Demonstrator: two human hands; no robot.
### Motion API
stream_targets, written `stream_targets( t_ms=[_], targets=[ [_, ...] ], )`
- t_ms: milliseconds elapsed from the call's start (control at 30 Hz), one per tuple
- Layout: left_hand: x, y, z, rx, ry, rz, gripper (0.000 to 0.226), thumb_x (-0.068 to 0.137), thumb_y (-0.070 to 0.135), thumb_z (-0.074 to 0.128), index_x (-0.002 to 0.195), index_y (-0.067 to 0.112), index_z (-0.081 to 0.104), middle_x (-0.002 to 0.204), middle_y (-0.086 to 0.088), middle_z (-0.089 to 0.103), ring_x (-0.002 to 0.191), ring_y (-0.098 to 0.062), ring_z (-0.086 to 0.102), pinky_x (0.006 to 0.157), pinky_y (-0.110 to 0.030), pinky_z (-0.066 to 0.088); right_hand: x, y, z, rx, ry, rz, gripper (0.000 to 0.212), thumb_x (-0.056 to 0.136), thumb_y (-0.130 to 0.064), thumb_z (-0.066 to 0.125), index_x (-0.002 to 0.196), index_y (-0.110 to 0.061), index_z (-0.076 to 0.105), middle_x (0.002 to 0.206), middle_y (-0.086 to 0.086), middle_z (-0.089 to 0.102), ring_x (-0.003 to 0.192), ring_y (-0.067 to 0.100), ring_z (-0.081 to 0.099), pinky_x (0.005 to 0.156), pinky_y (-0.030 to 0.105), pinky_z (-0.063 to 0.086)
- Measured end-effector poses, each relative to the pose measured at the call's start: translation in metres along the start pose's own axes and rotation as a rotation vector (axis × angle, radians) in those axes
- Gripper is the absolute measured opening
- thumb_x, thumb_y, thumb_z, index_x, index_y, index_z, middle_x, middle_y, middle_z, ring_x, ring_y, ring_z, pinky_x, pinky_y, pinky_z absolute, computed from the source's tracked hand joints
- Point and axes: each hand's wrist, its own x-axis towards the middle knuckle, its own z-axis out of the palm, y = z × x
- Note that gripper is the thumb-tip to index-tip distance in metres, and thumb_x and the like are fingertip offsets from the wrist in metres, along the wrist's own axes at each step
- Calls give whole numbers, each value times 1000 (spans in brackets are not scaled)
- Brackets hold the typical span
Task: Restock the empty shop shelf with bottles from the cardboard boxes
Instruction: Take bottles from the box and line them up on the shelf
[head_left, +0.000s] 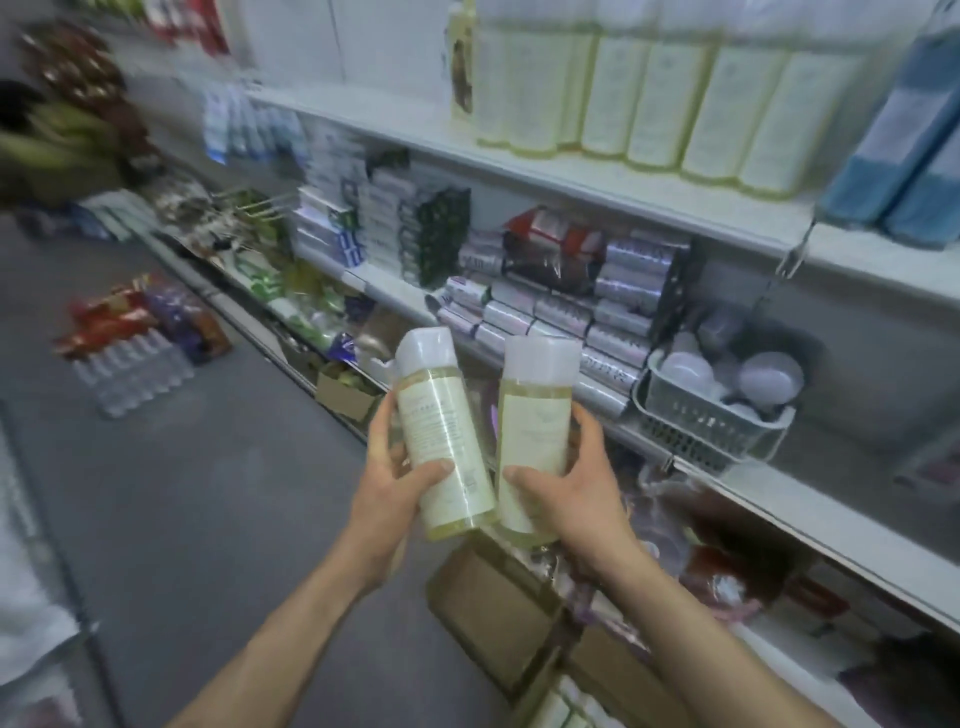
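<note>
My left hand (387, 480) grips a pale yellow bottle with a white cap and a white label (441, 431), tilted slightly left. A second bottle of the same kind (535, 421) stands nearly upright in the grip of my right hand (571, 488). Both bottles are held side by side in front of the shelving, at chest height. Up on the top white shelf (597, 182), several matching bottles (649, 98) stand in a row, with bare shelf to their left. Below my hands an open cardboard box (498, 597) sits on the floor, with more bottles (561, 701) showing at the bottom edge.
Blue-and-white bottles (904, 150) stand at the top shelf's right end. The middle shelf carries stacked toothpaste boxes (550, 306) and a white basket of bulbs (711, 405). A shrink-wrapped pack of water bottles (130, 374) and snack packs lie on the grey floor to the left.
</note>
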Motion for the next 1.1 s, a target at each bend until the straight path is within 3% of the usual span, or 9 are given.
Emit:
stream_targets(
  t_ms=[133,233,300,400,533,600,700,900,1100],
  targets=[
    [47,56,-37,-26,-16,14,115,69,27,93,163,45,29,132,-10,73,122,-34,72,97,-66,58,42,-57,54,1,20,-81,92,69,-28,92,140,-55,40,126,-23,67,106,-6,69,85,30,62],
    [75,87,-56,-37,-17,34,101,76,20,90,160,35,35,129,-11,75,115,-32,75,88,-53,65,61,-84,86,-10,52,-113,89,67,-31,92,135,-59,41,120,-25,69,105,-4,70,85,34,64],
    [91,105,-65,-42,-28,31,94,76,19,90,156,30,41,129,-13,74,114,-33,75,87,-53,65,70,-99,99,-13,73,-121,87,64,-35,92,128,-64,41,119,-22,70,102,-2,72,82,36,65],
    [116,128,-71,-13,-64,60,84,73,21,93,146,24,52,126,-10,76,114,-32,75,86,-49,66,81,-120,103,-36,114,-140,84,61,-39,91,119,-72,40,119,-21,69,100,-6,70,73,24,63],
    [148,152,-60,67,-97,120,82,63,39,98,134,24,61,123,-5,78,113,-29,76,90,-52,64,100,-148,86,-77,184,-187,86,69,-27,94,133,-52,41,123,-23,66,99,-14,66,67,9,55],
    [166,162,-48,114,-135,144,83,63,42,99,134,25,61,121,-4,78,110,-28,77,89,-52,65,110,-161,71,-87,229,-210,90,70,-26,95,139,-45,40,125,-22,65,100,-16,64,72,11,54],
    [194,180,-18,193,-200,188,87,62,46,99,138,29,59,121,3,79,108,-20,78,88,-50,65,125,-180,42,-111,292,-245,90,67,-29,95,135,-50,40,123,-23,66,102,-13,65,77,15,54],
    [244,214,51,331,-285,337,70,65,48,98,125,44,63,114,16,79,100,-5,78,76,-27,64,172,-209,-15,-120,412,-322,86,72,-22,95,132,-47,39,123,-15,66,95,-14,66,61,7,53],
    [300,247,97,372,-303,400,63,64,54,96,119,37,71,110,15,81,97,-6,78,86,-41,64,232,-233,-52,-104,471,-392,98,75,-23,95,152,-33,35,121,-24,63,97,-21,62,63,7,53]
  ],
)
